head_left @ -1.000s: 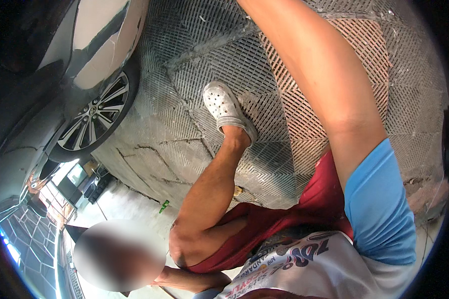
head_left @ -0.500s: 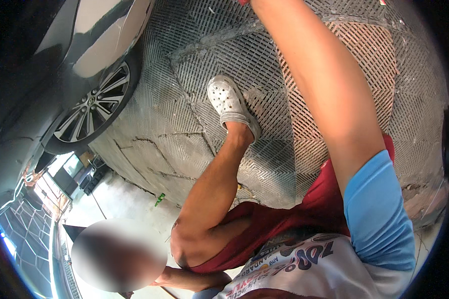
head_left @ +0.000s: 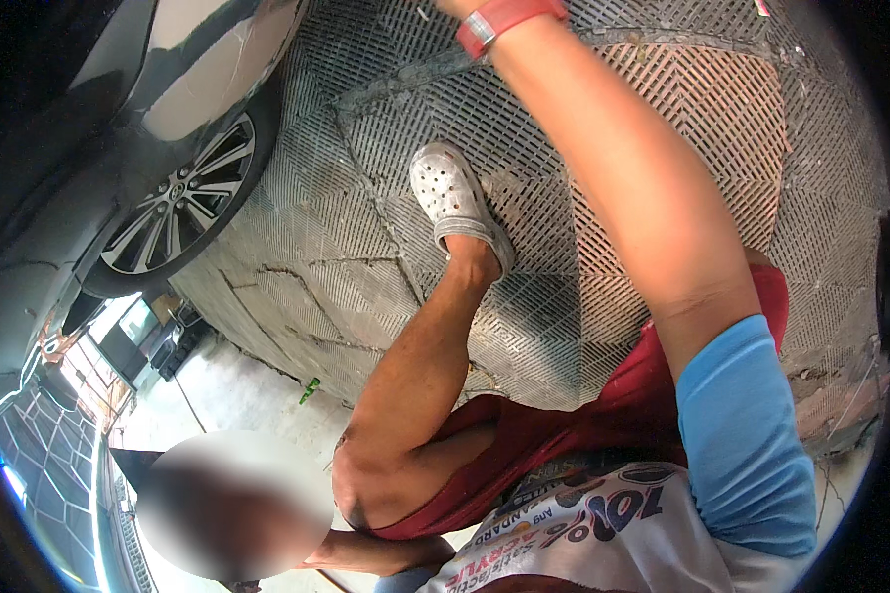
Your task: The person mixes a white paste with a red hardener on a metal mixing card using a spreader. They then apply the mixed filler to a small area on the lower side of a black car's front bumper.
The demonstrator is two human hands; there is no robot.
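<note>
My right arm (head_left: 643, 168) stretches up and away across the picture, with a red wristband (head_left: 534, 10) at its wrist. Only the base of my right hand (head_left: 455, 6) shows at the top edge; its fingers are cut off, so what it holds or touches cannot be seen. Nearest to it is a dark car (head_left: 119, 109) whose lower panel has a bare beige patch (head_left: 222, 59). At the lower left, my left forearm (head_left: 386, 553) runs into a blurred area that hides the left hand and anything in it.
The car's wheel (head_left: 178, 193) with a spoked rim stands left of my leg. My foot in a grey-white clog (head_left: 450, 188) rests on slatted floor mats (head_left: 494, 109), worn and cracked in places. A small green object (head_left: 310, 390) lies on the pale concrete (head_left: 247, 390) beyond my knee.
My right arm has drawn back slightly toward me, bringing the wristband and the base of the hand into view. The view has shifted a little; my leg and foot stay in place.
</note>
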